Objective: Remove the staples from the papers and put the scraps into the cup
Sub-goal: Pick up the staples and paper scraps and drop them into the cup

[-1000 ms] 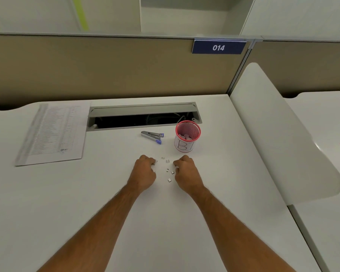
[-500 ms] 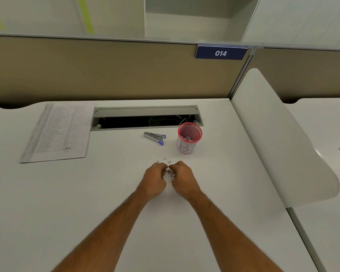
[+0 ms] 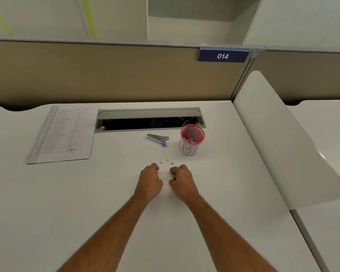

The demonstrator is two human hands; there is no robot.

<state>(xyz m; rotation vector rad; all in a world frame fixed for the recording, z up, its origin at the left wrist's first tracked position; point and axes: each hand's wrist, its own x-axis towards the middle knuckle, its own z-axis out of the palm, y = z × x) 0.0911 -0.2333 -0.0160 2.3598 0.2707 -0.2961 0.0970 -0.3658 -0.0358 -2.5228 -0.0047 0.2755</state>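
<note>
Several tiny scraps [image 3: 166, 163] loose on the counter [image 3: 106, 193], between and just beyond both hands, short of the cup [image 3: 192, 139]. Left hand [image 3: 150, 180] curled, contents impossible to tell; right hand [image 3: 182, 181] curled, seemingly pinching a few scraps. Risks: bits slipping from pinched fingertips, scattering under a sweeping knuckle, or missing the narrow rim; cup easily tipped by a careless reach.

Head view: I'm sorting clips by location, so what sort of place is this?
Most likely an office cubicle: a white desk with a cable slot, a tan partition carrying a numbered sign, and a printed sheet.
</note>
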